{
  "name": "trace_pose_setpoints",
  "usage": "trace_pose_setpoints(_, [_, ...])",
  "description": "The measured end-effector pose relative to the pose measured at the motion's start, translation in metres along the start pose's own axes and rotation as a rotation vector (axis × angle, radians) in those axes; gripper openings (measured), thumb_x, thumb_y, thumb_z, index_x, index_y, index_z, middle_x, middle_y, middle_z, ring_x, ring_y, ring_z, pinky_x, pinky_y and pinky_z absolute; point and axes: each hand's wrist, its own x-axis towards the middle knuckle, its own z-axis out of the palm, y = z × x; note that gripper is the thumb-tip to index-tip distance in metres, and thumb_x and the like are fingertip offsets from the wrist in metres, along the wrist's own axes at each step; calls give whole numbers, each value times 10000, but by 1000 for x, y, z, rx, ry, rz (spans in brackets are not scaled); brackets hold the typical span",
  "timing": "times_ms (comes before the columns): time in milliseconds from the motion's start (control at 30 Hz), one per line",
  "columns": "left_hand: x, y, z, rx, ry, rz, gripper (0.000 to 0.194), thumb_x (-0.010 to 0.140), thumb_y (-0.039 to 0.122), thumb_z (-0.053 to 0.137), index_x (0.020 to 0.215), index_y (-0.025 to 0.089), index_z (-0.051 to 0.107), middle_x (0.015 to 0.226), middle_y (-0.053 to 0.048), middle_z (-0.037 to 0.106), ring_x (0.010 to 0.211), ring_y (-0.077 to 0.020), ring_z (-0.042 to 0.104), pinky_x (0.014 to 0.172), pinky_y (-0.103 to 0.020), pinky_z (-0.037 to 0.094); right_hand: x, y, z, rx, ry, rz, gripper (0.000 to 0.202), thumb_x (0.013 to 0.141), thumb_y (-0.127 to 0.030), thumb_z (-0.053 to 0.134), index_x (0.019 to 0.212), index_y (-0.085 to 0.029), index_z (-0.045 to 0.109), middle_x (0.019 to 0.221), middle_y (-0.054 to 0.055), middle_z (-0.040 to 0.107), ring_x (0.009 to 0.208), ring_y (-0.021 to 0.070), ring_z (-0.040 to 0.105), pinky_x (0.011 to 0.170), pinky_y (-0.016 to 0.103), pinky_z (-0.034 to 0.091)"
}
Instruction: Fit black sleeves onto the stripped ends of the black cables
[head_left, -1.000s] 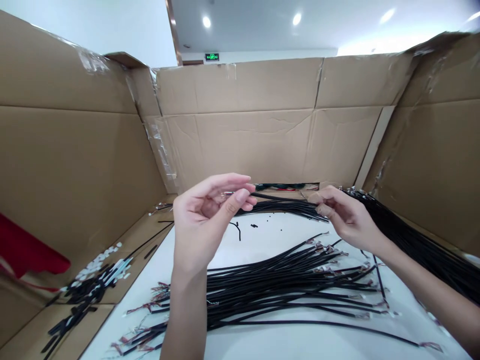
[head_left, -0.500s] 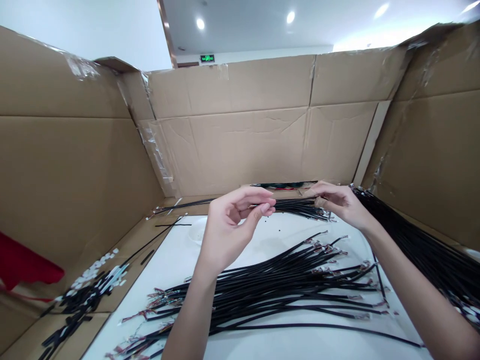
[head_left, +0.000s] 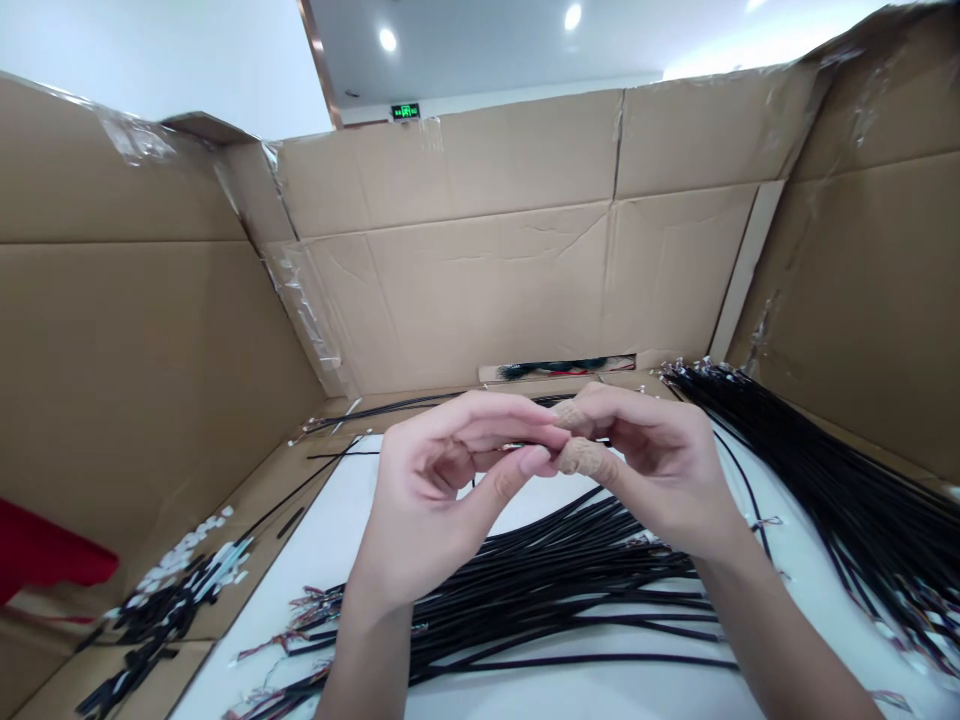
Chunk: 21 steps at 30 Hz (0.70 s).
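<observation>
My left hand (head_left: 450, 485) and my right hand (head_left: 649, 460) meet at the fingertips above the white table (head_left: 592, 690). Both are closed in a pinch, and a small thing with coloured bits shows between the left fingers, too hidden to name. Tan wraps cover the thumb tip and a fingertip of the right hand. Beneath the hands lies a bundle of black cables (head_left: 555, 590) with thin coloured wires at the ends. More black cables (head_left: 390, 408) lie behind the hands along the back edge.
A thick bundle of black cables (head_left: 817, 460) lies at the right. On the left cardboard are black sleeve pieces (head_left: 161, 610), white bits (head_left: 180, 550) and a red cloth (head_left: 52, 545). Cardboard walls (head_left: 480, 280) stand behind and at both sides.
My right hand has moved left and inward from the back cables to meet my left hand's fingertips. My left hand has come slightly nearer and lower.
</observation>
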Motion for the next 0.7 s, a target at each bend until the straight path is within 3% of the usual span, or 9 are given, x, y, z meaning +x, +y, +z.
trace_pose_setpoints(133, [-6,2,4,110,52,71,259,804,22,713,927,246,758,855,63,780,729,-58,736,710,-98,612,-2,-5,0,-53,36,-16,123,923,-188,642,872,-272,717,696,-49,668,596,84,504,492,220,377])
trace_pose_setpoints(233, [-7,2,5,258,109,172,281,763,-1,735,891,248,760,849,64,768,750,-62,725,724,-109,600,-4,-9,-4,-101,53,-14,145,930,-171,618,847,-248,709,717,-43,684,587,76,504,487,217,377])
trace_pose_setpoints(333, [-6,4,2,379,58,244,272,724,-17,758,829,233,756,805,52,760,742,-82,709,699,-146,591,-5,-15,-7,-146,43,14,152,930,-158,607,826,-223,697,737,-36,694,616,74,530,512,211,401])
trace_pose_setpoints(533, [-5,5,-3,457,12,250,249,733,1,759,816,235,743,779,70,762,701,-82,702,654,-159,579,-5,-21,-12,-166,-43,45,101,912,-171,644,900,-244,712,740,-48,637,639,67,508,505,186,396])
trace_pose_setpoints(700, [-8,5,-1,491,40,237,277,740,-8,744,837,251,750,799,91,776,677,-63,706,649,-131,579,-5,-19,-14,-168,-63,-43,151,867,-75,664,907,-216,699,796,-42,664,686,60,508,496,163,376])
